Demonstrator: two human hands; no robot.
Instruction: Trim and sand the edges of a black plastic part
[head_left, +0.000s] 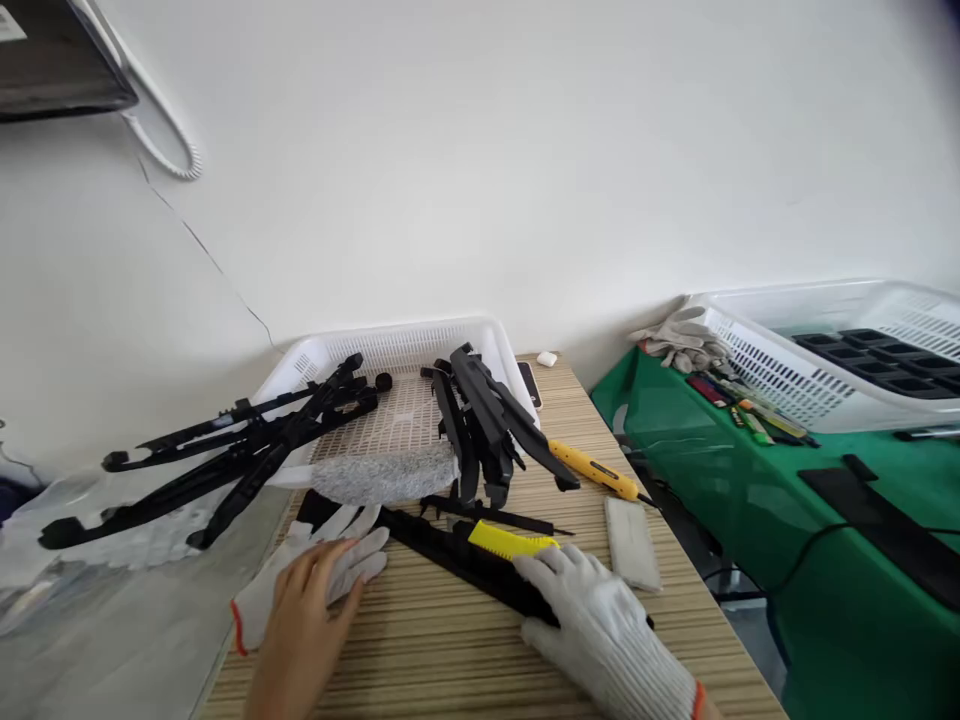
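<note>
My left hand (307, 610) is bare, its fingers and thumb closed over a loose white work glove (270, 575) with an orange cuff edge, lying on the wood-grain table. My right hand (592, 620) wears a matching white glove. Its fingers lie stretched out over the right end of a long black plastic part (450, 550), with the fingertips beside a yellow comb-like piece (510, 541). Part of that black piece is hidden under the right hand. Behind it lies a thin black tool (502, 517) with a narrow tip.
A white basket (405, 335) holds bundles of black plastic parts (480, 420) and bubble wrap (386, 473). To the right lie a yellow electric screwdriver (596, 468) and a white pad (632, 543). A green-covered table (750, 500) carries gloves (686, 340), pens and another basket (787, 385).
</note>
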